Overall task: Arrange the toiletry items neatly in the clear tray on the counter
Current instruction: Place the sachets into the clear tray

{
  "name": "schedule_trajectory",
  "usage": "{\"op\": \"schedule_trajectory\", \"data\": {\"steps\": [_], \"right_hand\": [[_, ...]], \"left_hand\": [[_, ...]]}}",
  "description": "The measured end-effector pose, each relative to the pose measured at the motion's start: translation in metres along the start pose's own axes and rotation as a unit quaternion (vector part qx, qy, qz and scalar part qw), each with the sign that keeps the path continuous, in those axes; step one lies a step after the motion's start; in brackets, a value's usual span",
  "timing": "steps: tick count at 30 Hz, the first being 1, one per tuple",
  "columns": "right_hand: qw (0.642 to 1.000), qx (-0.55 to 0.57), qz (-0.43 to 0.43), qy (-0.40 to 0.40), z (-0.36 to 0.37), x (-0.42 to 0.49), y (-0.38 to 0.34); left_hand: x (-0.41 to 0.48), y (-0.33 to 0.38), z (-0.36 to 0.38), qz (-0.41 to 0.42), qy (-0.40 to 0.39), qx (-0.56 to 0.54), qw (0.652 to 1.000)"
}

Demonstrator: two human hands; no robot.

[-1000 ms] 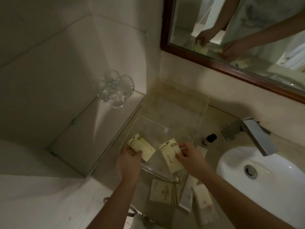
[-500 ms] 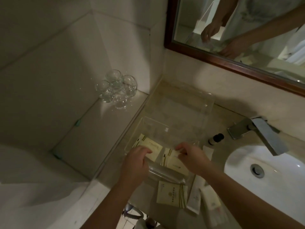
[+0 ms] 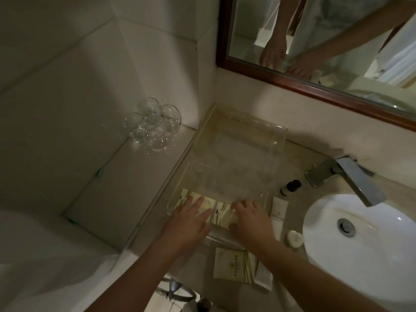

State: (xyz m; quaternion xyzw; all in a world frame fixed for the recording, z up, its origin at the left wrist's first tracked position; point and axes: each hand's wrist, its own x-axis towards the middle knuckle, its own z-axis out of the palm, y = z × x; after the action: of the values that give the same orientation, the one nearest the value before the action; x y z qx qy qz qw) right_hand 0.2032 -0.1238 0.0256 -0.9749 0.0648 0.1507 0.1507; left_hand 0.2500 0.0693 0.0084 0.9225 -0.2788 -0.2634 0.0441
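Note:
A clear tray (image 3: 227,174) sits on the counter beside the sink. Two cream packets lie flat in its near end: one (image 3: 191,199) under my left hand (image 3: 191,218), one (image 3: 221,213) beside my right hand (image 3: 251,218). My left hand's fingers lie straight on the left packet. My right hand rests over the right packet with fingers spread and slightly bent. Outside the tray lie a cream packet (image 3: 234,265), a white tube (image 3: 279,213), a small dark-capped bottle (image 3: 290,188), a round white soap (image 3: 295,238) and a white sachet (image 3: 264,278).
A second clear tray (image 3: 258,131) stands behind the first, against the wall. Several glasses (image 3: 153,124) stand on the lower ledge at left. The white basin (image 3: 360,244) and metal tap (image 3: 351,179) are at right. A framed mirror (image 3: 315,86) hangs above.
Both hands lowered the two packets from above the tray down onto its floor at the near end. The fingers have flattened out over them. The camera moved closer.

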Motion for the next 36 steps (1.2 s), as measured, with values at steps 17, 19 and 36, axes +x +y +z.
{"op": "schedule_trajectory", "data": {"steps": [17,19,36], "right_hand": [[0.999,0.053,0.005,-0.006,0.013,0.001,-0.002],[0.997,0.082,0.000,0.017,0.005,-0.005,0.001],[0.984,0.179,0.017,0.020,0.014,-0.112,0.061]], "left_hand": [[-0.006,0.006,-0.004,0.005,-0.021,-0.006,1.000],[-0.009,0.012,-0.005,0.002,0.021,-0.030,0.999],[-0.066,0.109,0.088,-0.276,0.138,-0.238,0.921]]}}
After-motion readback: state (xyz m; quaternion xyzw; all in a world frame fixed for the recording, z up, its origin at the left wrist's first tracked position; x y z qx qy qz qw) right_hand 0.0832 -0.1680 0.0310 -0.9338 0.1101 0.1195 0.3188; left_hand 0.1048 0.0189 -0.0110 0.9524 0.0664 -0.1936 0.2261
